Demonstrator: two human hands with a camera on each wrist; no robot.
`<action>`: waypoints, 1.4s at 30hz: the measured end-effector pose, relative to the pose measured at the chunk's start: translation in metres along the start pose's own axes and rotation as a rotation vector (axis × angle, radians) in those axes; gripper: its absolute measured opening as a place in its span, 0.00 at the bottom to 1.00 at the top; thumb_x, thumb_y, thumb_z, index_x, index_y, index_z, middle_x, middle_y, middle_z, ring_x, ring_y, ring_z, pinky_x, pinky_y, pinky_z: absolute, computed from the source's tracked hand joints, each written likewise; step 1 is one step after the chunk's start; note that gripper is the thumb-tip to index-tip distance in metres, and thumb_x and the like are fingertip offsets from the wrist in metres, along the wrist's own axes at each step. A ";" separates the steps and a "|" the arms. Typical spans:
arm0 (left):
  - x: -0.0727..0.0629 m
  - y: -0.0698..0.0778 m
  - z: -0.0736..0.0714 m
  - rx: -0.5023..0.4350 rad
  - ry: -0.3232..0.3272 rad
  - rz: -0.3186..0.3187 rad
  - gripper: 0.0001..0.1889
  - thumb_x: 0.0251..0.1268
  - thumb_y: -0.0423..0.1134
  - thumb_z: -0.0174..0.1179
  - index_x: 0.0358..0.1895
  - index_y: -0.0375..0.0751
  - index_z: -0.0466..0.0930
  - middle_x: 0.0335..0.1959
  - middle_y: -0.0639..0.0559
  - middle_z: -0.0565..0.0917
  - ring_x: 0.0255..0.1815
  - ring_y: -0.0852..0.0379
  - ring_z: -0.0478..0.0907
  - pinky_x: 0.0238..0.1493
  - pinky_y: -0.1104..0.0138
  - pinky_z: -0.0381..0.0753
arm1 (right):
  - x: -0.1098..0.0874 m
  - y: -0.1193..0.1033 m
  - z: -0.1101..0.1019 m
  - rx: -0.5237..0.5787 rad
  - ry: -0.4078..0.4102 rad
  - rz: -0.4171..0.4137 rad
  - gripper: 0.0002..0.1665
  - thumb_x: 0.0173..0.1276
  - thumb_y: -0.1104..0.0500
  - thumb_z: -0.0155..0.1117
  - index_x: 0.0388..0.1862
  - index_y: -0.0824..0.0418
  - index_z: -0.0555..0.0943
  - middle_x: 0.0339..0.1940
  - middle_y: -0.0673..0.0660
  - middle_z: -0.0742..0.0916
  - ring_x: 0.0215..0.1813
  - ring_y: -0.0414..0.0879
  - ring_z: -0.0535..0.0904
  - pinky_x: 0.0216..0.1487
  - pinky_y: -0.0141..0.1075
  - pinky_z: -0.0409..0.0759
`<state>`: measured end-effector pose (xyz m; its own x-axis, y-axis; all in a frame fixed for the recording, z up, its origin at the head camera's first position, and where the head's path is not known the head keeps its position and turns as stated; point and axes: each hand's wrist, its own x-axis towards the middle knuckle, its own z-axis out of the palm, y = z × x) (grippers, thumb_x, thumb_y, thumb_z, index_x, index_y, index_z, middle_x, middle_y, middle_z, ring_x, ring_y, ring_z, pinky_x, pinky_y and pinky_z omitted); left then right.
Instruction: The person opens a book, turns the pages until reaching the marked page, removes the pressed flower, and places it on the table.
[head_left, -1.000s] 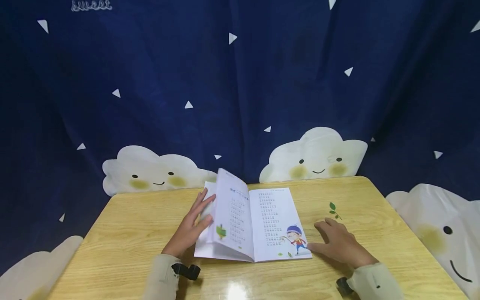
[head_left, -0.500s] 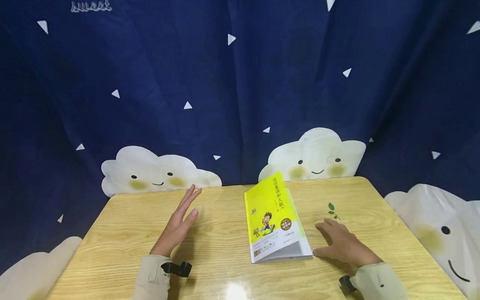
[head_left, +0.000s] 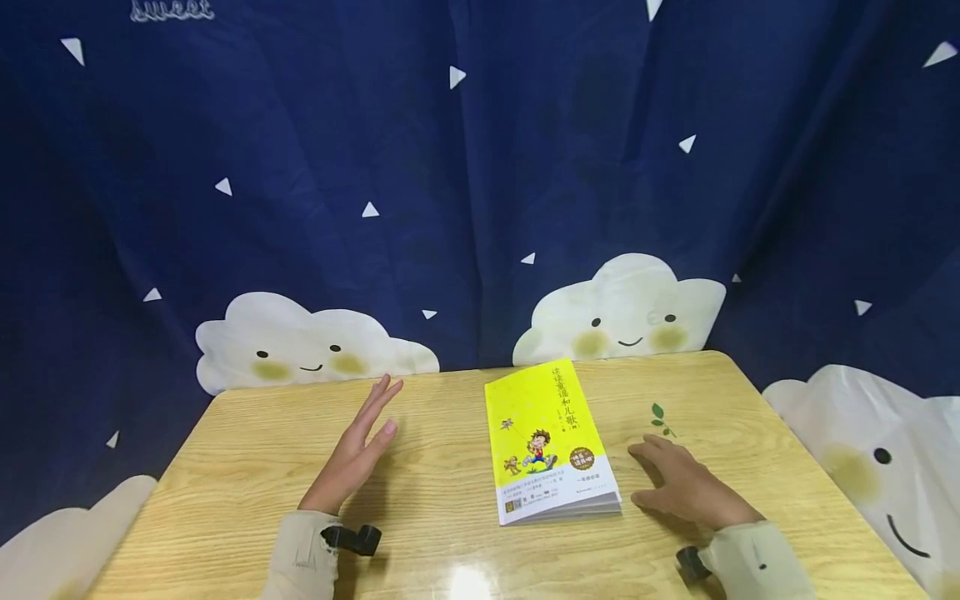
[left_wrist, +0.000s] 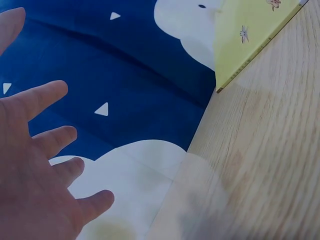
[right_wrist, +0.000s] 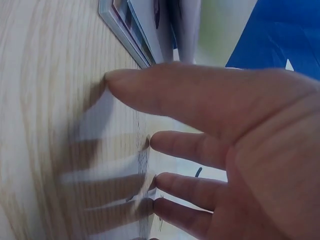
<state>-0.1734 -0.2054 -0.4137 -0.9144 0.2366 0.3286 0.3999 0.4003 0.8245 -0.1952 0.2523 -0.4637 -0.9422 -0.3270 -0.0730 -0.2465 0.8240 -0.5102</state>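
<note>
A book with a yellow and white cover lies front up on the wooden table, its lower right pages slightly fanned. To its left, apart from it, my left hand is held with straight, spread fingers and holds nothing. In the left wrist view the book's spine corner shows at the top right, well away from the fingers. My right hand is just right of the book, fingers relaxed, fingertips on the tabletop. In the right wrist view the thumb lies close to the book's page edges.
The light wood table ends at a dark blue curtain with white clouds and triangles. A green leaf print marks the tabletop beyond my right hand. Each wrist wears a black band with a camera.
The book was lying spread with my left hand at its pages; its cover swung over to the right and settled flat. My left hand drew back left. The right hand stayed nearly still.
</note>
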 end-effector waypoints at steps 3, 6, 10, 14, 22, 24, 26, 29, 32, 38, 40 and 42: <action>0.001 -0.011 0.000 0.016 -0.001 -0.008 0.28 0.76 0.39 0.47 0.76 0.54 0.55 0.78 0.54 0.45 0.78 0.49 0.33 0.65 0.30 0.41 | 0.000 -0.001 -0.001 0.003 0.000 -0.003 0.42 0.52 0.49 0.77 0.63 0.65 0.74 0.68 0.74 0.67 0.67 0.73 0.60 0.62 0.66 0.62; 0.002 -0.019 0.000 0.028 0.002 -0.012 0.28 0.76 0.40 0.47 0.76 0.55 0.54 0.78 0.56 0.45 0.78 0.50 0.33 0.64 0.30 0.42 | 0.000 -0.001 -0.002 0.003 -0.002 -0.005 0.42 0.52 0.48 0.77 0.63 0.66 0.74 0.69 0.74 0.67 0.67 0.73 0.60 0.62 0.66 0.62; 0.004 -0.027 0.000 0.044 0.005 -0.013 0.28 0.76 0.40 0.48 0.76 0.58 0.54 0.78 0.58 0.45 0.78 0.50 0.33 0.64 0.30 0.42 | 0.000 0.000 -0.002 0.003 -0.005 0.000 0.42 0.53 0.48 0.76 0.63 0.65 0.74 0.69 0.74 0.67 0.68 0.73 0.60 0.62 0.66 0.62; 0.005 -0.035 0.000 0.054 0.002 -0.010 0.28 0.76 0.43 0.48 0.76 0.62 0.54 0.78 0.62 0.44 0.78 0.53 0.33 0.64 0.29 0.43 | 0.000 0.000 -0.002 0.015 0.040 -0.026 0.33 0.61 0.53 0.71 0.61 0.66 0.74 0.65 0.71 0.73 0.66 0.70 0.65 0.61 0.64 0.65; 0.005 -0.035 0.004 0.071 0.009 -0.017 0.28 0.75 0.44 0.49 0.75 0.65 0.55 0.78 0.59 0.46 0.78 0.51 0.35 0.64 0.30 0.43 | -0.001 -0.016 -0.003 0.125 0.236 -0.093 0.31 0.74 0.44 0.54 0.66 0.64 0.70 0.69 0.70 0.69 0.70 0.70 0.60 0.62 0.67 0.60; 0.005 -0.035 0.005 0.070 0.007 -0.022 0.28 0.75 0.44 0.49 0.74 0.66 0.55 0.78 0.59 0.46 0.78 0.50 0.36 0.64 0.30 0.44 | 0.000 -0.026 0.000 0.157 0.249 -0.125 0.34 0.72 0.42 0.56 0.68 0.62 0.68 0.72 0.67 0.67 0.71 0.68 0.59 0.64 0.67 0.59; 0.005 -0.035 0.006 0.066 0.007 -0.029 0.28 0.75 0.44 0.50 0.74 0.66 0.55 0.78 0.59 0.47 0.78 0.49 0.37 0.64 0.30 0.45 | 0.001 -0.037 0.005 0.148 0.242 -0.164 0.35 0.70 0.41 0.58 0.69 0.59 0.69 0.73 0.64 0.66 0.73 0.65 0.58 0.65 0.66 0.59; 0.005 -0.033 0.008 0.068 0.006 -0.039 0.28 0.75 0.44 0.50 0.74 0.64 0.55 0.78 0.58 0.47 0.78 0.48 0.37 0.64 0.29 0.45 | 0.003 -0.050 0.012 0.098 0.219 -0.226 0.37 0.67 0.38 0.61 0.69 0.54 0.70 0.74 0.59 0.65 0.74 0.61 0.58 0.65 0.64 0.61; 0.005 -0.027 0.009 0.066 0.008 -0.049 0.28 0.75 0.44 0.50 0.75 0.59 0.56 0.78 0.55 0.47 0.78 0.47 0.37 0.64 0.30 0.44 | 0.003 -0.057 0.019 0.031 0.209 -0.266 0.37 0.64 0.37 0.63 0.68 0.51 0.72 0.75 0.58 0.65 0.74 0.61 0.57 0.65 0.64 0.60; 0.001 -0.001 0.007 0.047 -0.001 -0.061 0.28 0.75 0.42 0.50 0.75 0.49 0.57 0.78 0.45 0.48 0.78 0.40 0.37 0.64 0.29 0.43 | 0.005 -0.056 0.032 -0.045 0.131 -0.197 0.38 0.60 0.35 0.65 0.68 0.46 0.73 0.76 0.58 0.64 0.76 0.62 0.54 0.66 0.65 0.56; 0.000 0.005 0.007 0.057 -0.002 -0.069 0.28 0.75 0.43 0.49 0.75 0.48 0.57 0.78 0.45 0.48 0.77 0.39 0.37 0.63 0.29 0.44 | 0.007 -0.055 0.036 -0.067 0.103 -0.172 0.38 0.61 0.34 0.64 0.68 0.45 0.73 0.76 0.58 0.63 0.76 0.62 0.54 0.66 0.67 0.54; -0.001 0.008 0.006 0.067 -0.002 -0.074 0.28 0.75 0.43 0.49 0.75 0.47 0.57 0.78 0.44 0.48 0.77 0.38 0.38 0.63 0.29 0.45 | 0.007 -0.053 0.038 -0.084 0.085 -0.154 0.38 0.60 0.33 0.64 0.68 0.44 0.73 0.76 0.59 0.64 0.75 0.62 0.54 0.66 0.68 0.53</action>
<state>-0.1688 -0.1970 -0.4107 -0.9413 0.2059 0.2674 0.3350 0.4749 0.8138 -0.1805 0.1886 -0.4698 -0.9066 -0.4151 0.0754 -0.4043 0.8039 -0.4361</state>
